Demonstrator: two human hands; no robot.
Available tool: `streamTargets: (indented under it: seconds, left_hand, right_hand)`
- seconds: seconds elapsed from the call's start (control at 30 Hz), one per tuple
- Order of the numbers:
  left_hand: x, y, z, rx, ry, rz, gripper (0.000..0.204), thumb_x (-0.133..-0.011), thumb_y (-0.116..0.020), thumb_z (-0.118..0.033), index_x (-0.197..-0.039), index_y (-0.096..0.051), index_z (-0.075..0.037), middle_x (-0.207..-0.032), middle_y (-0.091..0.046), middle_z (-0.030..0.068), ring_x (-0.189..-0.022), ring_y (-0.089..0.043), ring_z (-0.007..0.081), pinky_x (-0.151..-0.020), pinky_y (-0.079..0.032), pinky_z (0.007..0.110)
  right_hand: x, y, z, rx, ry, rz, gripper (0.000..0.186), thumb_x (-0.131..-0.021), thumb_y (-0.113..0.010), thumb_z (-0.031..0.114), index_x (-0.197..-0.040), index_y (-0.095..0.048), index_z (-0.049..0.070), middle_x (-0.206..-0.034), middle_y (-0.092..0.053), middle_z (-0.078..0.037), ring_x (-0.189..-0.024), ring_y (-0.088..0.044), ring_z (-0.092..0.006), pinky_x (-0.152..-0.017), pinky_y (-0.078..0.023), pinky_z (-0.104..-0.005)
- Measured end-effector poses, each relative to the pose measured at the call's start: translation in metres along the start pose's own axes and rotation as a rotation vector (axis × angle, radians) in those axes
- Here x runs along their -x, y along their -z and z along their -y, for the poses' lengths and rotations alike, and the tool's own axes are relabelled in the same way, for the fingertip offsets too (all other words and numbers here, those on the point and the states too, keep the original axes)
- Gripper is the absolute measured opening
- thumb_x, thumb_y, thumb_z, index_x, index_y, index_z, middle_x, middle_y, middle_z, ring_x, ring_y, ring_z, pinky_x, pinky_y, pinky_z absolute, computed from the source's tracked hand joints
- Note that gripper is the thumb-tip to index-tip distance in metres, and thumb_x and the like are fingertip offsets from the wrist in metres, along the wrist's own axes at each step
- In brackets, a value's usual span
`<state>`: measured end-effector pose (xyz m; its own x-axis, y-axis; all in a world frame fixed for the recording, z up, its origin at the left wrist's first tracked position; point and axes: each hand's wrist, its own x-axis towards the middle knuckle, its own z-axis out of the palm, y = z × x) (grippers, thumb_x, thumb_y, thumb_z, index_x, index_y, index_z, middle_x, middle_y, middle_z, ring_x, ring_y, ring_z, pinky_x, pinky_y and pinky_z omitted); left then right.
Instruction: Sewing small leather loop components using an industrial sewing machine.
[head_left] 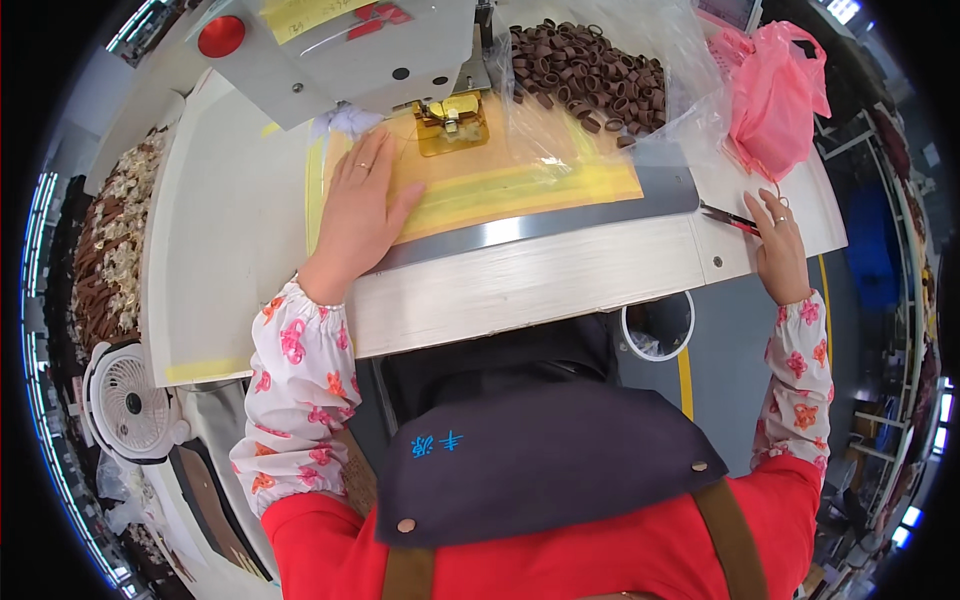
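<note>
My left hand point(365, 205) lies open, fingers outstretched, on the yellow-covered work surface point(520, 190), left of the yellow presser plate point(452, 138) under a grey sewing machine point(330, 60). A white scrap point(338, 120) is beside my fingertips. At the right, my right hand point(778, 240) has curled fingers on red-and-black scissors or snips point(730, 218), whose blades point left. Many small brown loops point(590, 75) lie heaped on clear plastic behind the plate.
A pink plastic bag point(765, 95) sits at the back right. The white table's front edge point(500, 290) runs below my hands. A white bin point(656, 340) stands beneath it on the right. A white fan point(130, 400) and piled brown-and-cream pieces point(110, 230) are at the left.
</note>
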<state>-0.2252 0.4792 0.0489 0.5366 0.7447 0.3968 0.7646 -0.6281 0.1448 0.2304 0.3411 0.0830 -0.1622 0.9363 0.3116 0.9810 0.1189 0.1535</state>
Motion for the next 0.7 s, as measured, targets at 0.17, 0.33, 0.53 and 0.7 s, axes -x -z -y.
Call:
streamTargets:
  seconds: [0.17,0.33,0.53,0.7]
  left_hand:
    - [-0.008,-0.006,0.001,-0.003,-0.006,0.148,0.055,-0.086,-0.048,-0.036,-0.125,-0.040,0.001,-0.132,-0.037,0.0163,-0.123,-0.034,0.0289,-0.102,-0.024,0.042]
    - [0.013,0.003,0.001,-0.073,0.076,0.194,0.054,-0.086,-0.050,-0.032,-0.129,-0.036,-0.003,-0.136,-0.034,0.0118,-0.125,-0.032,0.0282,-0.103,-0.021,0.042]
    - [0.012,0.003,0.000,-0.080,0.077,0.134,0.054,-0.084,-0.052,-0.036,-0.125,-0.041,-0.002,-0.131,-0.041,0.0119,-0.121,-0.038,0.0277,-0.101,-0.025,0.044]
    - [-0.005,0.012,0.009,0.149,0.176,0.022,0.043,-0.082,-0.057,-0.028,-0.114,-0.049,0.000,-0.113,-0.052,0.0166,-0.107,-0.048,0.0298,-0.089,-0.037,0.040]
  right_hand:
    - [-0.016,0.024,0.012,0.071,-0.007,0.235,0.048,-0.065,-0.049,-0.009,-0.110,-0.054,0.006,-0.114,-0.050,-0.016,-0.104,-0.047,-0.0335,-0.092,-0.034,-0.0408]
    - [-0.096,0.019,0.080,-0.463,0.127,-0.079,0.022,-0.072,-0.056,0.003,-0.094,-0.059,0.003,-0.081,-0.058,-0.012,-0.074,-0.057,-0.0291,-0.065,-0.046,-0.0355]
    - [-0.201,-0.038,0.147,-0.444,0.323,-0.150,0.013,-0.075,-0.057,0.009,-0.086,-0.058,0.001,-0.077,-0.057,-0.013,-0.072,-0.057,-0.0298,-0.062,-0.046,-0.0365]
    - [-0.211,-0.058,0.160,-0.269,0.221,-0.007,0.014,-0.074,-0.057,0.014,-0.081,-0.056,0.002,-0.078,-0.057,-0.012,-0.074,-0.056,-0.0313,-0.064,-0.045,-0.0395]
